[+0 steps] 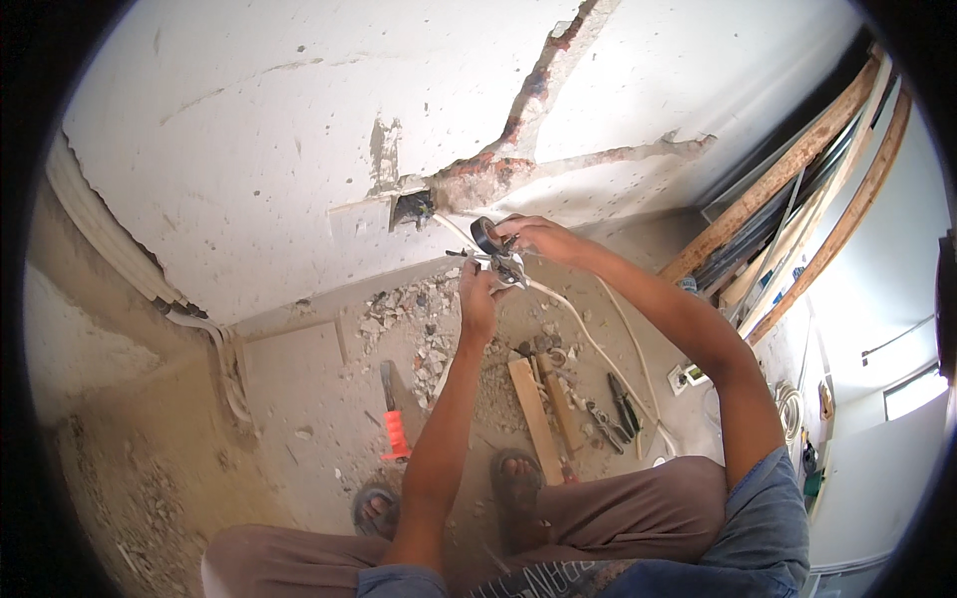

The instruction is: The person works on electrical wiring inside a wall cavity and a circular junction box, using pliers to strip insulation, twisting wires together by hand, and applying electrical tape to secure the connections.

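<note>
Out in front of me, my right hand (536, 237) is closed on a roll of black electrical tape (485, 235). Just below it, my left hand (478, 289) pinches the stripped end of a white cable (560, 296), where short wire ends stick out, one dark-tipped at the left. The exact join between the fingers is too small to make out. A second white length (454, 229) runs from a dark wall box (413, 207) toward my hands. The cable trails from the hands down to the floor at the right.
A chisel with an orange grip (394, 424), wood strips (535, 414), and pliers (626, 407) lie on the floor by my feet. Rubble (409, 319) lines the wall, below a chased groove (498, 164). Planks (788, 164) lean at right, near a white socket (688, 377).
</note>
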Demonstrator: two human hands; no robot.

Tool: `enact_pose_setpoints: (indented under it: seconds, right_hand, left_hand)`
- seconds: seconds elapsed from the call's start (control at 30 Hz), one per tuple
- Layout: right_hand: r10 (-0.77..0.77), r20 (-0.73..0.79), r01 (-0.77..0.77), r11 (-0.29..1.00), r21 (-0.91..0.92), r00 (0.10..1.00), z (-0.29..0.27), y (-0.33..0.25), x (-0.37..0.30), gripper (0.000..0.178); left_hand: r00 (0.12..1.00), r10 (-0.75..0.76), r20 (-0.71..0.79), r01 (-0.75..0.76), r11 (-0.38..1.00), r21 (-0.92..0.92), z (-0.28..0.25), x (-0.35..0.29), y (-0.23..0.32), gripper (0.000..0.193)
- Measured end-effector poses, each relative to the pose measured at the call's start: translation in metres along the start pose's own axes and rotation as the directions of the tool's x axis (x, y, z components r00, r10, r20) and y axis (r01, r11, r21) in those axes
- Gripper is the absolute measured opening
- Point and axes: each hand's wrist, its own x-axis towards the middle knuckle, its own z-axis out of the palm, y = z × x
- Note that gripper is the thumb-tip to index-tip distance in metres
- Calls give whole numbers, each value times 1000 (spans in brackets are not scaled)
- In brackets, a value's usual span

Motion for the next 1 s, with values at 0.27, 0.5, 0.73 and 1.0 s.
enact_pose_setpoints:
  seconds: [0.27,0.5,0.73,1.0]
  right_hand:
    - [-134,24,119,761,-637,991,-4,-33,-11,28]
    - [-317,78,248,540,-805,945,-10,-30,-34,24]
    - [-22,-69,-18,846,-533,997,11,-23,-34,33]
    - [-199,-157,148,946,-290,967,20,5,-38,44]
  left_hand:
    - [995,79,-65,-71,990,123,-1,4,-2,33]
    - [967,192,-169,-162,970,179,2,8,-11,29]
    - [620,783,-53,-391,367,844,30,-25,2,42]
    - [856,169,488,-445,-237,863,16,28,57,22]
